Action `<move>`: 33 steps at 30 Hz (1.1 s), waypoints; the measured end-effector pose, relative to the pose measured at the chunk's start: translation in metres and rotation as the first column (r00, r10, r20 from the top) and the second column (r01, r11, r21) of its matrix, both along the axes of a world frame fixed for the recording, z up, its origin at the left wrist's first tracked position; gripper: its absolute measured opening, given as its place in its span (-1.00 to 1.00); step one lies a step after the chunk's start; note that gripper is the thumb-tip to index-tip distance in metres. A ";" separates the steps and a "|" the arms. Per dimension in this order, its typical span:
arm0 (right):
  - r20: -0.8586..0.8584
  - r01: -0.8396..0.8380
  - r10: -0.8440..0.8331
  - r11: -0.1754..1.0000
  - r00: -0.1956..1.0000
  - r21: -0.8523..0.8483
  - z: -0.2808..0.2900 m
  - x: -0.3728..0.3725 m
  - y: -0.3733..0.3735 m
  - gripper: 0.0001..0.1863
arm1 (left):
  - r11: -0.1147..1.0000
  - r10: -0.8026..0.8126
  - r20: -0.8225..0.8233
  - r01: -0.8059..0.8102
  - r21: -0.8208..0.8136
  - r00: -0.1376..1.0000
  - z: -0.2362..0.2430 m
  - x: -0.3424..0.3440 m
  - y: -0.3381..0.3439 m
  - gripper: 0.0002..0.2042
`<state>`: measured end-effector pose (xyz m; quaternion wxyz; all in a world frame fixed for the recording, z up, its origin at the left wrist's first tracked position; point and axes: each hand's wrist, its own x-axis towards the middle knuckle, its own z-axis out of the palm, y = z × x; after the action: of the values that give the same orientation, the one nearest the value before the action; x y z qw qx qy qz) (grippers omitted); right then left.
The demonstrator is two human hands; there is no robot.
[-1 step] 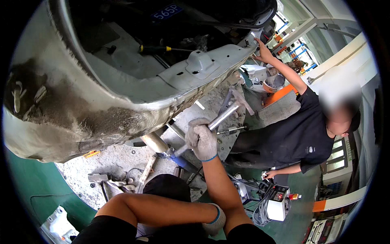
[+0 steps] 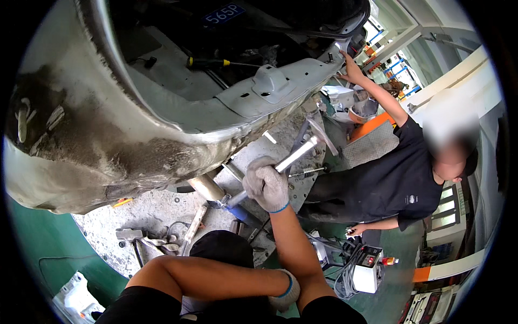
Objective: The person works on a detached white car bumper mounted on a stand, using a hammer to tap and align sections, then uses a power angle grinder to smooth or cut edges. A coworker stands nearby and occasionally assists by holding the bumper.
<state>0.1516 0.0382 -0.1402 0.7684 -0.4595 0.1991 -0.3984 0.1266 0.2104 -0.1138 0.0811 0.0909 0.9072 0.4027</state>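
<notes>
My right hand point(image 2: 266, 185), in a grey knit glove, is closed around the metal handle of a hammer point(image 2: 295, 154). The hammer head points up and to the right, below the edge of a stripped car's rear end point(image 2: 259, 116). Across my body, my gloved left hand point(image 2: 286, 291) lies against my right arm near the elbow; its fingers are mostly hidden. Facing my hands is the car's lower panel, dented and smeared with brown dirt. A yellow-and-black screwdriver point(image 2: 208, 62) rests inside the car's rear opening.
A co-worker in black point(image 2: 388, 173) stands at right, one hand on the car. A blue-and-silver post point(image 2: 240, 211) stands under the car on a grey round platform point(image 2: 110, 237). Another hammer point(image 2: 130, 235) and gloves point(image 2: 159, 245) lie there. A white machine with cables point(image 2: 367, 272) stands lower right.
The car appears shifted slightly rightward in the picture. My right hand and the hammer sit a touch further left. My left arm stays where it was.
</notes>
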 end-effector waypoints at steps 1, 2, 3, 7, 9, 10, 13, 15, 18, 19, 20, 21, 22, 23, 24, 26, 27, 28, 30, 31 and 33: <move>-0.021 -0.007 0.008 0.999 1.000 0.053 0.002 0.002 0.004 -0.87 | 0.999 0.036 -0.019 -0.036 0.008 0.999 0.008 0.013 0.001 -0.53; -0.042 -0.012 0.017 0.994 0.999 0.105 0.007 0.004 0.010 -0.86 | 0.999 0.053 -0.024 -0.053 0.002 0.998 0.013 0.019 0.001 -0.54; -0.062 -0.015 0.025 0.987 0.998 0.158 0.008 0.005 0.016 -0.83 | 0.999 0.039 -0.007 -0.039 0.001 0.999 0.011 0.017 0.003 -0.55; -0.149 0.123 -0.108 0.988 0.983 0.090 -0.021 -0.002 0.030 -0.79 | 0.999 0.034 -0.004 -0.034 0.018 0.999 0.003 0.006 0.010 -0.58; -0.303 0.193 -0.149 0.974 0.941 0.121 -0.032 -0.012 0.045 -0.87 | 0.995 0.087 -0.039 -0.085 0.053 0.995 0.000 0.008 0.011 -0.60; -0.394 0.232 -0.166 0.964 0.904 0.127 -0.044 -0.024 0.053 -0.89 | 0.991 0.115 -0.075 -0.109 0.077 0.991 0.000 0.007 0.012 -0.60; -0.618 0.263 -0.146 0.959 0.773 0.102 -0.105 -0.061 0.083 -0.82 | 0.969 0.209 -0.129 -0.188 0.159 0.969 -0.011 -0.004 0.014 -0.63; -0.721 0.194 -0.059 0.975 0.691 0.106 -0.157 -0.098 0.105 -0.77 | 0.958 0.206 -0.144 -0.170 0.230 0.968 -0.027 -0.030 0.011 -0.64; -0.782 0.167 -0.021 0.980 0.623 0.107 -0.191 -0.118 0.136 -0.78 | 0.943 0.331 -0.204 -0.321 0.081 0.921 0.016 0.016 0.015 -0.65; -0.791 0.207 -0.064 0.975 0.609 0.080 -0.192 -0.115 0.139 -0.77 | 0.937 0.346 -0.214 -0.345 0.044 0.913 0.025 0.027 0.012 -0.66; -0.800 0.248 -0.109 0.967 0.590 0.051 -0.187 -0.115 0.140 -0.77 | 0.945 0.323 -0.209 -0.325 0.025 0.923 0.028 0.027 0.008 -0.65; -0.802 0.289 -0.159 0.957 0.576 0.018 -0.181 -0.116 0.140 -0.77 | 0.951 0.307 -0.209 -0.307 0.034 0.928 0.033 0.031 0.003 -0.65; -0.794 0.324 -0.205 0.946 0.572 -0.010 -0.173 -0.115 0.138 -0.77 | 0.957 0.290 -0.204 -0.288 0.041 0.935 0.039 0.034 -0.002 -0.64; -0.785 0.353 -0.245 0.935 0.569 -0.036 -0.167 -0.114 0.135 -0.77 | 0.958 0.288 -0.200 -0.278 0.077 0.937 0.046 0.042 -0.007 -0.64; -0.774 0.378 -0.282 0.924 0.567 -0.059 -0.159 -0.115 0.132 -0.77 | 0.955 0.293 -0.166 -0.282 0.089 0.941 0.046 0.039 -0.008 -0.63; -0.739 0.407 -0.347 0.907 0.578 -0.107 -0.143 -0.109 0.122 -0.76 | 0.945 0.321 -0.063 -0.316 0.082 0.945 0.040 0.023 -0.006 -0.63; -0.720 0.414 -0.371 0.901 0.587 -0.126 -0.135 -0.104 0.117 -0.76 | 0.937 0.343 0.005 -0.342 0.065 0.939 0.035 0.015 -0.004 -0.62; -0.705 0.431 -0.397 0.891 0.588 -0.142 -0.129 -0.105 0.114 -0.76 | 0.952 0.299 0.044 -0.301 0.050 0.953 0.036 0.013 -0.007 -0.61; -0.676 0.447 -0.437 0.877 0.593 -0.175 -0.115 -0.103 0.108 -0.75 | 0.973 0.225 0.123 -0.229 0.023 0.967 0.041 0.015 -0.016 -0.57; -0.661 0.455 -0.457 0.869 0.595 -0.192 -0.109 -0.102 0.105 -0.75 | 0.971 0.234 0.110 -0.237 0.013 0.966 0.040 0.014 -0.016 -0.57; -0.629 0.463 -0.489 0.858 0.605 -0.222 -0.096 -0.099 0.098 -0.75 | 0.967 0.256 0.085 -0.256 -0.004 0.963 0.036 0.014 -0.014 -0.56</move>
<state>0.0531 0.1359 -0.2364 0.5028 -0.5147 0.5670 -0.4009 0.1408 0.1959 -0.0773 0.0664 -0.0438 0.9056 0.4166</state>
